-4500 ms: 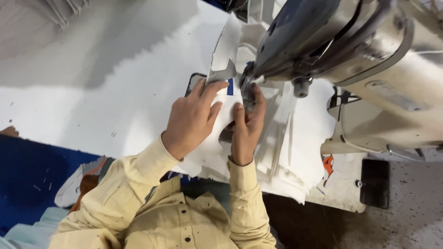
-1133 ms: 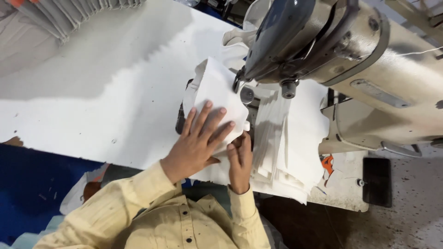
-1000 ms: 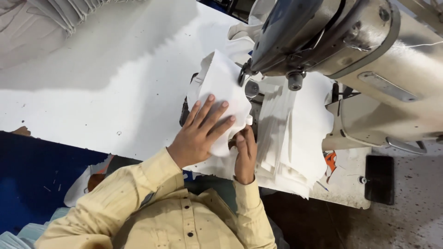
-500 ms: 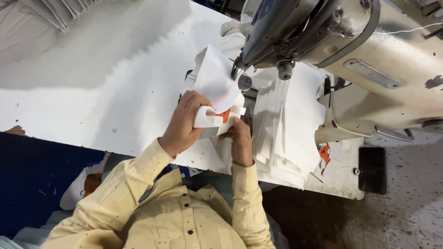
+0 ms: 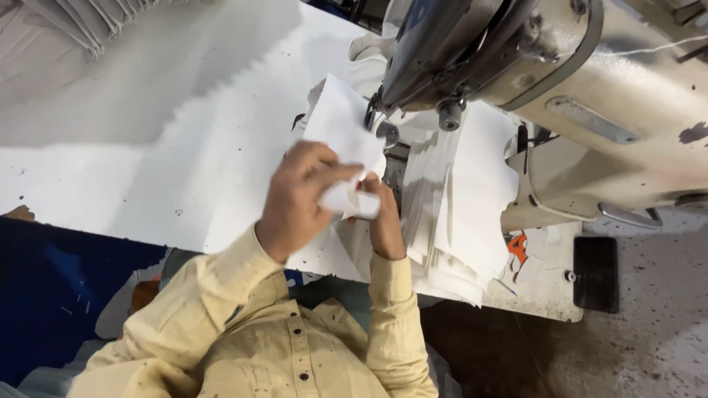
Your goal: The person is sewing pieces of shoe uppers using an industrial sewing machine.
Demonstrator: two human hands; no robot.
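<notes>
A white fabric piece [image 5: 341,125] lies under the needle area of a grey industrial sewing machine [image 5: 516,59]. My left hand [image 5: 295,199] curls over the near end of this piece and pinches its folded edge. My right hand [image 5: 383,217] meets it from the right and grips the same folded edge just in front of the presser foot [image 5: 385,134]. Both hands are blurred by motion.
A stack of white cut fabric pieces [image 5: 457,214] lies right of my hands on the white table [image 5: 147,162]. More folded cloth [image 5: 88,22] sits at the far left corner. A black pedal-like box [image 5: 596,274] is on the floor at right.
My left hand went from lying flat on the fabric to curled and pinching its near edge. The right hand has closed in on that edge, and the orange bit seen between the hands is hidden.
</notes>
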